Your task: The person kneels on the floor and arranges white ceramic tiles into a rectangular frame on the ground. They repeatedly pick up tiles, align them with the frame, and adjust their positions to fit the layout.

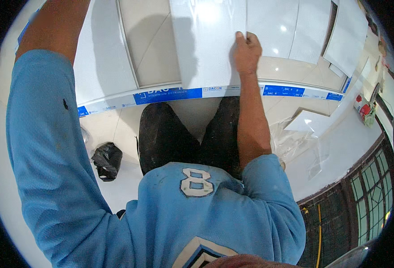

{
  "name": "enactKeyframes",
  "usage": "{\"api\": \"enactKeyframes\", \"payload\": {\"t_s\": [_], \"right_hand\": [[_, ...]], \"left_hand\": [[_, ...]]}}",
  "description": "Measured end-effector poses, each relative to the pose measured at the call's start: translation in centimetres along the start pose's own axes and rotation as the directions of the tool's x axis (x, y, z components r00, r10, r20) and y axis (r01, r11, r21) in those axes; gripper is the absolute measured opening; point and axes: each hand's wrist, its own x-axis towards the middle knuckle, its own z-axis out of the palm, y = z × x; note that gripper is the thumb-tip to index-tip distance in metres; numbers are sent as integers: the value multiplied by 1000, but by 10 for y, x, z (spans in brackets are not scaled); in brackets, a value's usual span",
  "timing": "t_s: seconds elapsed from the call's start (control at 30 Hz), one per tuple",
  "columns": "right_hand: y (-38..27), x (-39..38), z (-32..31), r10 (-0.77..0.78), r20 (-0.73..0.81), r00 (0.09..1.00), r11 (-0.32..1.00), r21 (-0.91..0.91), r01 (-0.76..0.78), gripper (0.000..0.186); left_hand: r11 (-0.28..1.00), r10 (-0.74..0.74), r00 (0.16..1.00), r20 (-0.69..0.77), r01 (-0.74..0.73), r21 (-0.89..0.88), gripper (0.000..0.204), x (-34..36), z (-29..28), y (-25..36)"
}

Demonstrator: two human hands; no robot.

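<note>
My right hand is closed on the right edge of a long white panel, with the thumb and curled fingers at that edge. This panel lies across a metal frame, its near end over the front rail, which is wrapped in blue and white film. More white panels sit to its right. Another white panel lies to the left, with a gap showing floor tiles between. My left forearm reaches out past the top edge, so the left hand is out of sight.
A loose white panel lies askew at the frame's right end. Near my legs are a black plastic bag on the left and crumpled clear plastic with a white offcut on the right. A grilled window stands lower right.
</note>
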Motion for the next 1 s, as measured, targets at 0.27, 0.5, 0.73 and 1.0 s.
{"api": "enactKeyframes", "payload": {"t_s": [0.27,0.5,0.73,1.0], "right_hand": [[19,19,-20,40,-41,998,996,87,-36,34],[34,37,-51,2,-116,993,1000,-9,-3,32],[35,40,-53,42,-103,994,995,96,-32,32],[41,48,-44,-40,-145,989,997,53,48,35]], "left_hand": [[996,42,995,-95,-49,-77,64,5,5,7],[998,-35,999,-12,34,-45,67,2,8,16],[1000,-11,995,-95,10,-4,73,-3,9,14],[998,-59,998,-18,59,4,78,-2,7,7]]}}
